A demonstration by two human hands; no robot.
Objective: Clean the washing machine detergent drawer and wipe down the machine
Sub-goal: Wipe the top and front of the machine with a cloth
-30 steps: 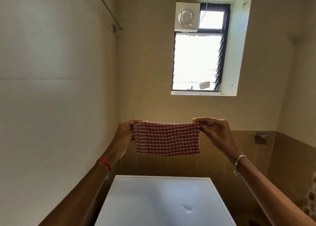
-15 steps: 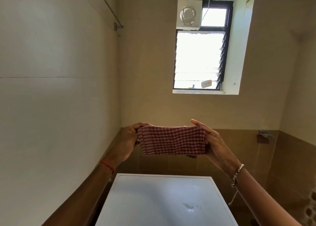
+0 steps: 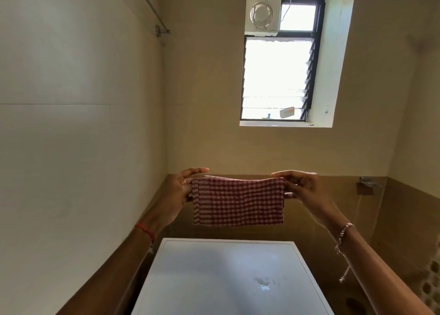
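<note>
1. Pinching the top corners of a red-and-white checked cloth (image 3: 238,202), the left hand (image 3: 181,190) grasps its left end between thumb and fingers, and the right hand (image 3: 304,188) grasps its right end the same way
2. The cloth hangs stretched flat between both hands, in the air above the rear edge of the washing machine top (image 3: 202,279), not touching it
3. A red thread (image 3: 145,230) circles the left wrist; a bracelet (image 3: 344,237) hangs at the right wrist
4. A small wet smear (image 3: 262,283) lies right of the top's middle
5. On the far wall sits a louvred window (image 3: 276,76) with a white exhaust fan (image 3: 262,14) at its upper left corner
</note>
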